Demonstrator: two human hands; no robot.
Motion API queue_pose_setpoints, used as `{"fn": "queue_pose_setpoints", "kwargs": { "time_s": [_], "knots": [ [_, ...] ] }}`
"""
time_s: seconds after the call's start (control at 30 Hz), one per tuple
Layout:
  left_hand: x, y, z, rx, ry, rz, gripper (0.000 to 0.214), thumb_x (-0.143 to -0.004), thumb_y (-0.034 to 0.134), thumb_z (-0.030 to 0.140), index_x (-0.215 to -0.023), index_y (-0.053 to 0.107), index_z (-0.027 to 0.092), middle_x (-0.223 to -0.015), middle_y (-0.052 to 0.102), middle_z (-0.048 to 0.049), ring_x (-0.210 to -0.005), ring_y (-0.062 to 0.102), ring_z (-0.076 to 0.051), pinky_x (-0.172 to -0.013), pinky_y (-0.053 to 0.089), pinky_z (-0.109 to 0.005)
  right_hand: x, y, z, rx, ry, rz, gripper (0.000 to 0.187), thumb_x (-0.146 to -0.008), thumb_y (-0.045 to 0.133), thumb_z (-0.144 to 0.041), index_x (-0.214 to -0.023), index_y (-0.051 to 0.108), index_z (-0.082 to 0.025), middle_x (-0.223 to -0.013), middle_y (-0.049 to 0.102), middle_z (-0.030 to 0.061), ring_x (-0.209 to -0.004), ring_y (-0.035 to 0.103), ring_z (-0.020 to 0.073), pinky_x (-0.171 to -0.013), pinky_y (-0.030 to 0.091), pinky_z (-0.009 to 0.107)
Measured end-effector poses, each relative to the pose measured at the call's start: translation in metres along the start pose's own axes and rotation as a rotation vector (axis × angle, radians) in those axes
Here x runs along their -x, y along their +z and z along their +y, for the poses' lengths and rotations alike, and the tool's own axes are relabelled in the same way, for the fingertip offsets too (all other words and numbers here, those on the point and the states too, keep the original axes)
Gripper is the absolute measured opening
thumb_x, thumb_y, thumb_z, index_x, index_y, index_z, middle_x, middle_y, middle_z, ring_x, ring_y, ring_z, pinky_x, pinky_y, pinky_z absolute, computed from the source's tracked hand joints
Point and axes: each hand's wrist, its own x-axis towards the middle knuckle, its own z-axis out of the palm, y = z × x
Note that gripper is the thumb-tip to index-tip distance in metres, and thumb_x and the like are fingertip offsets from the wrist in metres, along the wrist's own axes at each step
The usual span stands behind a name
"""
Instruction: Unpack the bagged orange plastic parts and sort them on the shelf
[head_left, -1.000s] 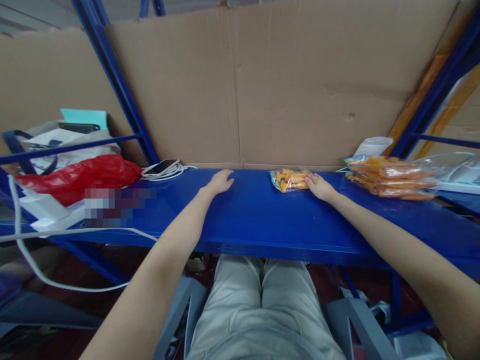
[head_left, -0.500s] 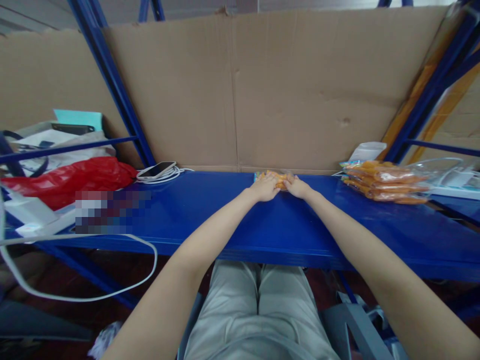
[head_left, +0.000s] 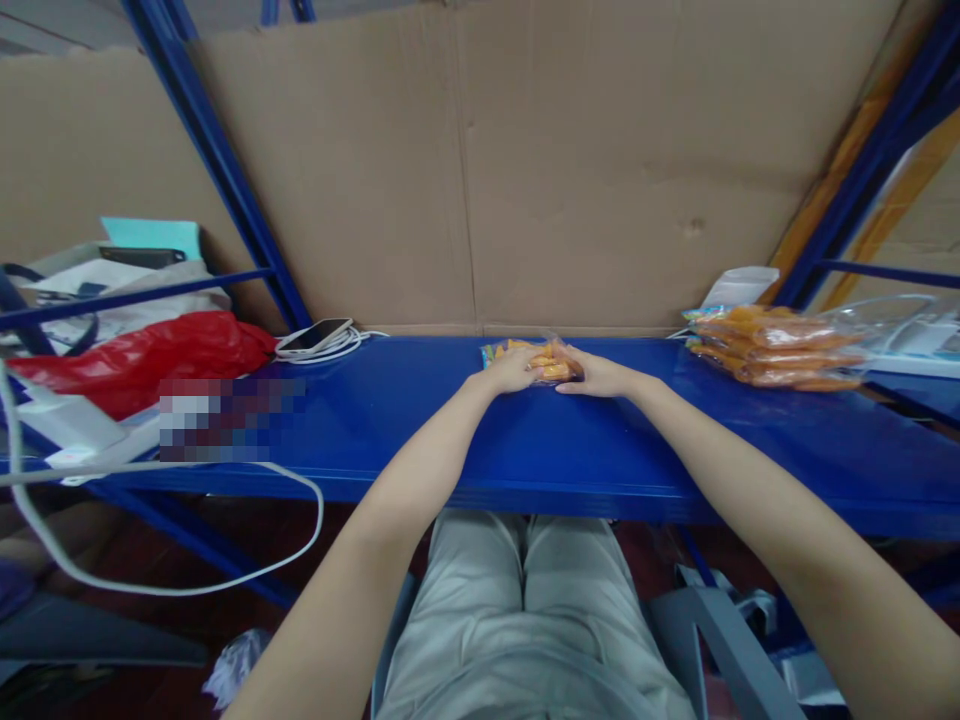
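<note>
A clear plastic packet of orange pieces [head_left: 553, 370] lies flat on the blue shelf, with a blue-green printed strip at its left end. My left hand [head_left: 514, 370] covers the left part of the packet, its fingers closed over the top. At the other end my right hand [head_left: 600, 374] grips the packet's edge, thumb at the near side and fingers at the far side. Parts of the packet are hidden under both hands. Over to the right sits a stack of similar orange packets [head_left: 776, 350], apart from my hands.
The blue shelf [head_left: 390, 420] runs across, with a cardboard sheet [head_left: 337, 180] behind it. A phone [head_left: 321, 335] rests on a coiled white cable at the left, near a red plastic bag [head_left: 165, 355]. A white cable [head_left: 225, 583] loops below the shelf's front edge.
Both hands have spread slightly apart, showing more of the packet between them. The left hand and the packet's printed end sit a little further left. My head view has shifted slightly.
</note>
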Motion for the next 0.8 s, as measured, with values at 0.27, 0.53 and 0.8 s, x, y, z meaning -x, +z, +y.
{"fn": "queue_pose_setpoints", "kwargs": {
  "time_s": [0.27, 0.53, 0.8],
  "knots": [
    [-0.001, 0.002, -0.001, -0.014, 0.022, 0.008, 0.048, -0.094, 0.048, 0.029, -0.139, 0.055, 0.014, -0.146, 0.056, -0.0143, -0.135, 0.051, -0.026, -0.114, 0.038, -0.038, 0.002, -0.015, -0.017, 0.163, 0.108, 0.03, 0.036, -0.09, 0.058, -0.022, -0.124, 0.07, -0.017, -0.131, 0.068, 0.0084, -0.121, 0.064, 0.0248, -0.107, 0.045, 0.036],
    [-0.002, 0.004, -0.003, -0.017, -0.022, 0.001, 0.049, -0.095, 0.047, 0.031, -0.142, 0.052, 0.018, -0.149, 0.053, -0.0107, -0.139, 0.048, -0.025, -0.117, 0.034, -0.039, 0.0, -0.013, -0.033, 0.325, 0.299, 0.095, 0.025, -0.095, 0.05, -0.017, -0.11, 0.07, -0.01, -0.113, 0.074, 0.0147, -0.102, 0.071, 0.0228, -0.086, 0.05, 0.028],
    [0.0, 0.001, 0.001, -0.017, -0.038, -0.01, 0.049, -0.095, 0.049, 0.03, -0.141, 0.053, 0.014, -0.148, 0.053, -0.0135, -0.137, 0.05, -0.026, -0.116, 0.036, -0.038, 0.002, -0.018, -0.045, 0.458, 0.365, 0.072, 0.024, -0.092, 0.053, -0.019, -0.108, 0.07, -0.016, -0.11, 0.075, 0.0115, -0.103, 0.07, 0.0238, -0.082, 0.05, 0.028]
  ]
}}
